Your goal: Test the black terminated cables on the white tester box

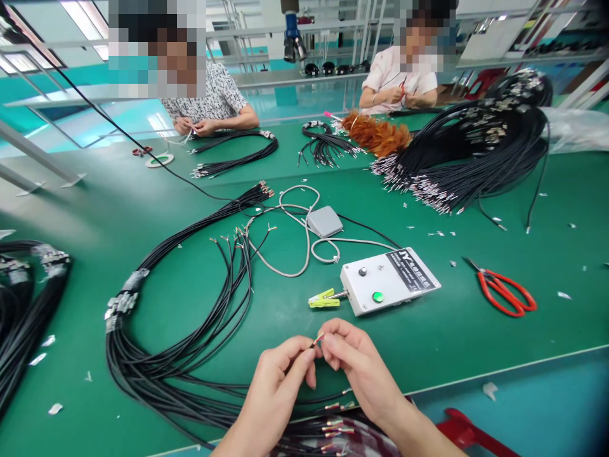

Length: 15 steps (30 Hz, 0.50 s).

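Between thumb and fingers, my left hand [280, 374] pinches a black cable close to its stripped end. My right hand [354, 355] pinches the thin coloured wires [320, 338] that come out of that end. A large bundle of black cables [166, 368], taped at its bend, curves over the green table on the left, and more stripped ends lie below my hands. Just beyond my hands stands a white control box [387, 282] with a lit green button, and a yellow clip [324, 298] is fixed to its shaft.
Red-handled scissors [507, 292] lie at the right. A grey pedal [325, 221] with a looped cord sits behind the box. A big heap of black cables [476, 139] fills the back right. Two people work across the table [476, 343]. Paper scraps are scattered about.
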Each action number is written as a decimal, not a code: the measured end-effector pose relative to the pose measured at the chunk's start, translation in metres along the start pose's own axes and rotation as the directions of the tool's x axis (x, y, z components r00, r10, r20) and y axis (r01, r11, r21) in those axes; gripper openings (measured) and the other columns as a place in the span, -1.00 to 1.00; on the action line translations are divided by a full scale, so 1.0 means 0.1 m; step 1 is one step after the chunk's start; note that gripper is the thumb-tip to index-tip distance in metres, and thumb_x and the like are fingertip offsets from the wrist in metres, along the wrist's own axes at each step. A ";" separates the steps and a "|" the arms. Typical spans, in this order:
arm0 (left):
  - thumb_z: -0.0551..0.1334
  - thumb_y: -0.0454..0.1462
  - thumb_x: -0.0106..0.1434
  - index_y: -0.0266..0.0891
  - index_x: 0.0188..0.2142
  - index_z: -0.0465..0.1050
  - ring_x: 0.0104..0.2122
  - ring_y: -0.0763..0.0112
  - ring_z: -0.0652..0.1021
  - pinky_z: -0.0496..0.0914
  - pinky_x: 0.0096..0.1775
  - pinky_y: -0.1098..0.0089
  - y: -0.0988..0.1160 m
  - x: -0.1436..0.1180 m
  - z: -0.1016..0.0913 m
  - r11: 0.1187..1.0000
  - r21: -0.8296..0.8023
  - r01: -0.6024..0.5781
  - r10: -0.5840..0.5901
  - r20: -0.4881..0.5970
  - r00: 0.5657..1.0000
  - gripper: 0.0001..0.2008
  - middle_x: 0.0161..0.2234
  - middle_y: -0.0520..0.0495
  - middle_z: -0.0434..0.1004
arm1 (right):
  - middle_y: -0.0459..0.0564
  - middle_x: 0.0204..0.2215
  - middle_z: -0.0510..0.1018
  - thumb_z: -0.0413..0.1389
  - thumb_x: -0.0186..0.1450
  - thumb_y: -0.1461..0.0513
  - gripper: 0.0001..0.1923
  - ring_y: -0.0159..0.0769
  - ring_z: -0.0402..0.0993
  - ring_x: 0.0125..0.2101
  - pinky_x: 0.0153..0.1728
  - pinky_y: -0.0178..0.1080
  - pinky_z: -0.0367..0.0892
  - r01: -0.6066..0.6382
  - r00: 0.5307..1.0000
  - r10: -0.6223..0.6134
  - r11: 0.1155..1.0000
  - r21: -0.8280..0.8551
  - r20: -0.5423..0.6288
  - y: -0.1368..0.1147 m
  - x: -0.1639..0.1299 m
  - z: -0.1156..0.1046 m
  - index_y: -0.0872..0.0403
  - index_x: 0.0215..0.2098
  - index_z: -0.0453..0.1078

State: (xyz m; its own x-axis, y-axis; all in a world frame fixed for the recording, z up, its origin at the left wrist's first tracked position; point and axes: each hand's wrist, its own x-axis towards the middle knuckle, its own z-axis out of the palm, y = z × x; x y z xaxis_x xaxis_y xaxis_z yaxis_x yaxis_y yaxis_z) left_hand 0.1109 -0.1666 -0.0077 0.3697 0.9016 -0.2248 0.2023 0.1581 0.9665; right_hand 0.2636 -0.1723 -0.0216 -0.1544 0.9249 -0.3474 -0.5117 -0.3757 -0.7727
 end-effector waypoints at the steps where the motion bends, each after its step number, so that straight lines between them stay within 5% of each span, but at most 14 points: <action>1: 0.12 -0.13 0.37 -0.26 -0.45 0.42 -0.60 0.52 0.21 0.06 -0.55 0.47 0.00 0.00 0.00 1.000 -0.011 0.007 -0.007 0.000 1.000 -0.67 -0.58 0.07 0.34 | -0.18 -0.61 0.37 0.34 0.10 0.03 -0.67 -0.50 0.13 -0.57 -0.48 -0.37 0.06 -0.005 1.000 0.005 1.000 0.003 0.002 0.01 0.00 0.00 0.11 -0.41 0.45; 8: 0.11 -0.07 0.36 -0.28 -0.32 0.39 -0.64 0.54 0.17 0.04 -0.58 0.47 -0.02 0.00 -0.01 0.993 -0.102 0.059 -0.058 0.013 0.998 -0.69 -0.60 0.07 0.35 | -0.16 -0.58 0.41 0.35 0.08 0.01 -0.64 -0.51 0.11 -0.57 -0.51 -0.37 0.05 -0.011 1.000 0.011 1.000 -0.007 -0.013 0.05 0.05 -0.01 0.12 -0.42 0.47; 15: 0.05 -0.07 0.40 -0.25 0.11 0.25 -0.64 0.52 0.15 0.01 -0.61 0.50 -0.02 -0.02 0.01 0.996 -0.086 0.034 -0.033 0.004 0.999 -0.59 -0.60 0.11 0.32 | -0.19 -0.63 0.33 0.30 0.10 -0.05 -0.60 -0.47 0.14 -0.59 -0.52 -0.35 0.12 0.056 0.997 -0.067 0.975 -0.214 -0.043 0.01 0.04 0.04 0.10 -0.50 0.38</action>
State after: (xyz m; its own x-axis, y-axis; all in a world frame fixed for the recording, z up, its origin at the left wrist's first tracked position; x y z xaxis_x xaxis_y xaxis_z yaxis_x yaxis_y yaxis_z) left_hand 0.1104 -0.1689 -0.0091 0.3660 0.8943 -0.2574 0.1359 0.2223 0.9655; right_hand 0.2591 -0.1685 -0.0217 -0.0828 0.9446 -0.3175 -0.3266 -0.3267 -0.8869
